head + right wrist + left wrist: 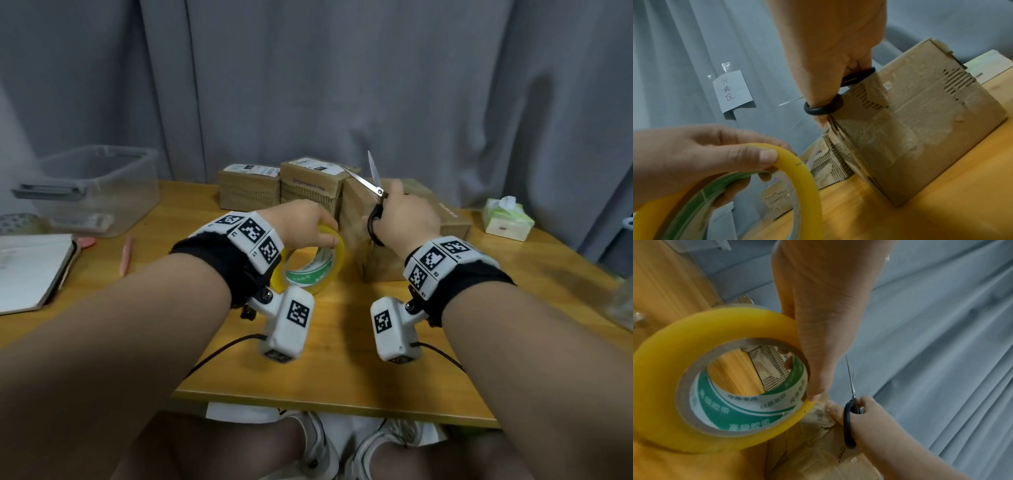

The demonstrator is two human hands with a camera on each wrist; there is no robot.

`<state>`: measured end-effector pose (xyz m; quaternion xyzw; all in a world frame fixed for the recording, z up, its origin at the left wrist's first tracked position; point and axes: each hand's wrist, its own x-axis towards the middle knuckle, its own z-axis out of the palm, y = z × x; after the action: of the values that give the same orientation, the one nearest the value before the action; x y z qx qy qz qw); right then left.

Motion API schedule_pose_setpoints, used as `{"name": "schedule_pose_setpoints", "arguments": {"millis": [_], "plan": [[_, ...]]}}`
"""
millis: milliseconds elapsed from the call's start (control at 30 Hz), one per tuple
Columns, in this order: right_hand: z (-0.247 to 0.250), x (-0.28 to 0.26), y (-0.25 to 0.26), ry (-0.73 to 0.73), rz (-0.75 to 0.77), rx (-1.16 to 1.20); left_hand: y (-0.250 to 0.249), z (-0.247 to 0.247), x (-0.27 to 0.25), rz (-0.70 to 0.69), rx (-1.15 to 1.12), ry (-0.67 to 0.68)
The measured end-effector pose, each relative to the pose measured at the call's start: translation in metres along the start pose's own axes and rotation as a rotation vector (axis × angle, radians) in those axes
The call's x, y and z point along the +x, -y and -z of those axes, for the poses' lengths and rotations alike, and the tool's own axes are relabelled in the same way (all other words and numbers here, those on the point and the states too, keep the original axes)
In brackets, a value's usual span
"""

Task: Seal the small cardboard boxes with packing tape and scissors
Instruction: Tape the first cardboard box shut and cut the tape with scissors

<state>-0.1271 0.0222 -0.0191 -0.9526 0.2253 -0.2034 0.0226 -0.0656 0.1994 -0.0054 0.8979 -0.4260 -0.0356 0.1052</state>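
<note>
Gripping the tape roll (313, 262), the left hand (301, 222) pinches its rim; the right hand (407, 216) holds scissors (375, 181) (blades parted) beside a cardboard box (920, 129).

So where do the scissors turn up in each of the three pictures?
Head: scissors right of centre, blades open, pointing up.
Left wrist: scissors lower right, in the right hand.
Right wrist: only the black handles, centre.
Shared landmark: the yellow tape roll.
</note>
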Motion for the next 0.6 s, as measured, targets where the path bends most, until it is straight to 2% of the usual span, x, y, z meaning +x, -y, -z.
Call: {"name": "schedule_pose_setpoints", "arguments": {"millis": [100,333,467,533,600], "plan": [[0.001,-0.001,0.0,0.004,-0.004,0.001,0.002,-0.002,-0.004,0.013,0.062,0.057],[0.003,-0.005,0.003,0.003,0.006,-0.001,0.0,-0.006,-0.002,0.022,0.068,0.002],[0.006,-0.007,0.004,0.013,0.014,0.022,-0.013,-0.003,0.01,0.079,0.054,0.034],[0.012,-0.005,-0.003,0.041,0.027,0.087,-0.016,-0.002,0.018,0.097,0.031,0.046],[0.023,-0.005,-0.013,0.089,0.016,0.257,-0.018,-0.003,0.023,0.118,0.004,0.032]]}}
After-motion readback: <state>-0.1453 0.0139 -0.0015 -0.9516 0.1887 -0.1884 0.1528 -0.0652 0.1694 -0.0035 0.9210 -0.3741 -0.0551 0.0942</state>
